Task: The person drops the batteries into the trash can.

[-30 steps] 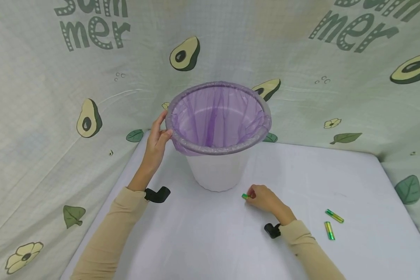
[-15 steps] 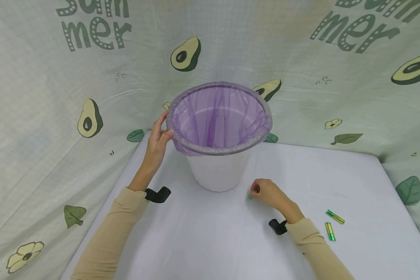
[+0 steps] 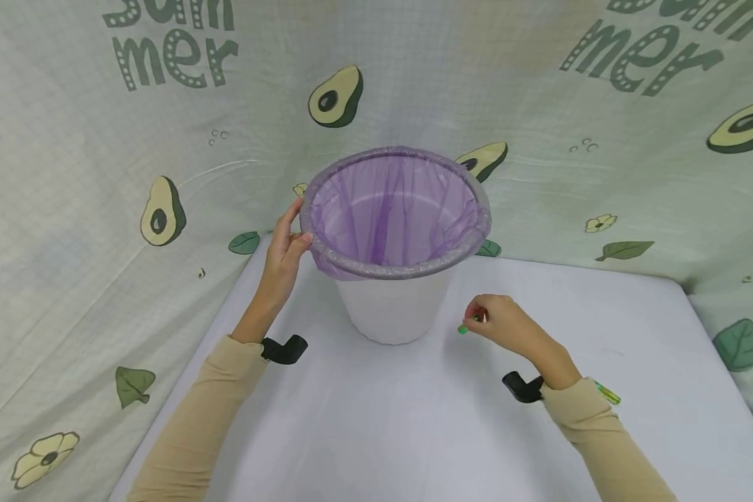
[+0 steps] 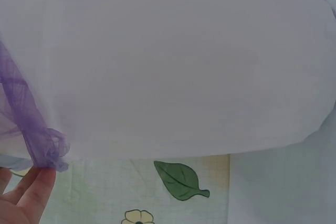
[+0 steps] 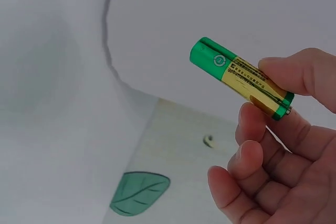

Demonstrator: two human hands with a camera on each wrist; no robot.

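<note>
A white trash bin (image 3: 392, 310) stands upright, lined with a purple plastic bag (image 3: 392, 209) folded over its grey rim. My left hand (image 3: 282, 251) rests against the rim's left side, thumb and fingers spread along it. In the left wrist view, fingertips (image 4: 44, 182) touch the gathered edge of the bag. My right hand (image 3: 502, 324) is raised over the table, right of the bin, and pinches a green and yellow battery (image 5: 241, 78) between thumb and fingers. The battery's plain green end points away from the hand in the right wrist view.
Another battery (image 3: 609, 393) lies on the white table (image 3: 376, 432), partly behind the right sleeve; a further one is almost wholly hidden there. A printed cloth (image 3: 401, 84) with avocados hangs behind the table and along its sides. Each wrist wears a black camera.
My right hand has lifted off the table with the battery and moved right and farther back. The right sleeve now covers most of the loose batteries. My left hand stays at the rim.
</note>
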